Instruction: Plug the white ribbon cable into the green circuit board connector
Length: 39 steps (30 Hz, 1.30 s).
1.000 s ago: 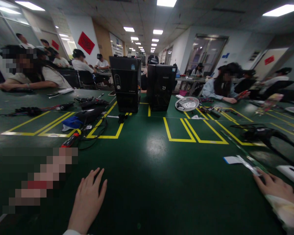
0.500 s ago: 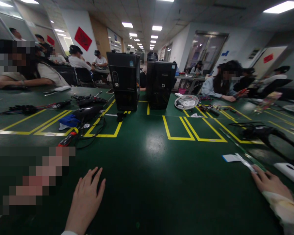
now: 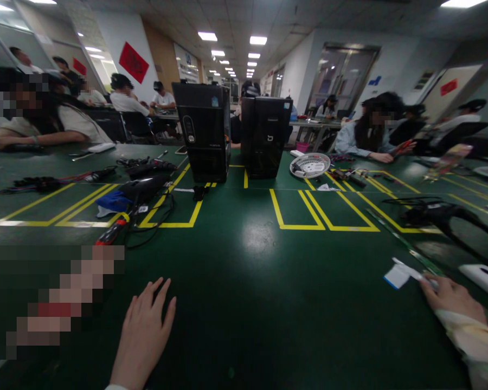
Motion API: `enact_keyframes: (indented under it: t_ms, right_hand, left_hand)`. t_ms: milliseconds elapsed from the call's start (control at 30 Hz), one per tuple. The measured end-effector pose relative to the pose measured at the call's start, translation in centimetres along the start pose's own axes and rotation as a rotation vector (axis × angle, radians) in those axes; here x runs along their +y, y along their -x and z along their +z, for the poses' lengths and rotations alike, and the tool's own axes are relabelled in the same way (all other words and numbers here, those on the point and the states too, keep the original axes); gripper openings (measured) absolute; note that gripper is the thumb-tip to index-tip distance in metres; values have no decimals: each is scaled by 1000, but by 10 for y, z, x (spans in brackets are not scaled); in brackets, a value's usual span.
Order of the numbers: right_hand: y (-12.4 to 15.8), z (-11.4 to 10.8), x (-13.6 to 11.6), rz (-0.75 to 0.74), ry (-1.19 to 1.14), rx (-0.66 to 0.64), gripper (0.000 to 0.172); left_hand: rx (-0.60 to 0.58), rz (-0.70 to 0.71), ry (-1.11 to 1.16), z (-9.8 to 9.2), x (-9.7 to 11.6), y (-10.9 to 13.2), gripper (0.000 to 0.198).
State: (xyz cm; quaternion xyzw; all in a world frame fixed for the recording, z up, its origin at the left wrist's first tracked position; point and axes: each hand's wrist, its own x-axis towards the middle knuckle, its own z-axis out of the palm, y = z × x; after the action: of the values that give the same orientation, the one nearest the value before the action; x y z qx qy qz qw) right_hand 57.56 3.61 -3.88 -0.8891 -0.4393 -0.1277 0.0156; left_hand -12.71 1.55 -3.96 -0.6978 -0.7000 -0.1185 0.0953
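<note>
My left hand (image 3: 146,330) lies flat on the green table (image 3: 244,303), palm down, fingers spread, holding nothing. At the right, my right hand (image 3: 453,300) has its fingers closed on the end of a white ribbon cable (image 3: 409,271). The cable's blue-edged end points to the left, over the tabletop. A long thin green strip (image 3: 398,238) runs diagonally just behind my right hand. To the right of that hand is a white device (image 3: 483,279).
Two black computer towers (image 3: 203,135) (image 3: 266,138) stand at the back centre. A red-black tool (image 3: 111,232), blue cloth (image 3: 113,201) and black cables lie at left. A white round basket (image 3: 309,165) and a black frame (image 3: 435,214) are at right. Several people sit around.
The ribbon cable has swung and bent, its blue-edged end now lower and further right. My right hand's fingers have curled in more. My left hand has hardly moved.
</note>
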Motion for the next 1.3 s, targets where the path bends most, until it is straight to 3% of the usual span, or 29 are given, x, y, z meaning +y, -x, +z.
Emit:
enact_keyframes:
  t_ms: [67, 133, 267, 367, 500, 700, 833, 1000, 1300]
  right_hand:
    - [6, -5, -5, 54, -55, -64, 62]
    - [12, -9, -9, 53, -68, -17, 67]
    - [14, -10, -8, -68, -55, 87, 65]
    - [11, -5, -4, -163, -88, 47, 60]
    - [11, 0, -6, -162, -157, -33, 56]
    - [28, -4, -27, -314, -328, -28, 55]
    - [51, -8, -57, -476, -425, 25, 55]
    - [101, -26, -119, -722, -497, 147, 52]
    - [208, -83, -236, -1122, -613, 33, 47]
  left_hand:
    - [-4, -3, 9, 0, 0, 0, 62]
    - [-6, -7, 14, 0, 1, -1, 62]
    - [-24, -19, 22, -1, 1, -1, 63]
    - [-30, -32, 27, -3, 2, -1, 62]
    - [-39, -27, 31, -5, 3, -1, 61]
    - [-22, -17, 25, -6, 3, -2, 62]
    - [-12, -15, 3, -6, 4, -2, 61]
    - [-1, -10, 2, -6, 5, -2, 61]
    - [-36, -24, 15, -6, 3, -3, 61]
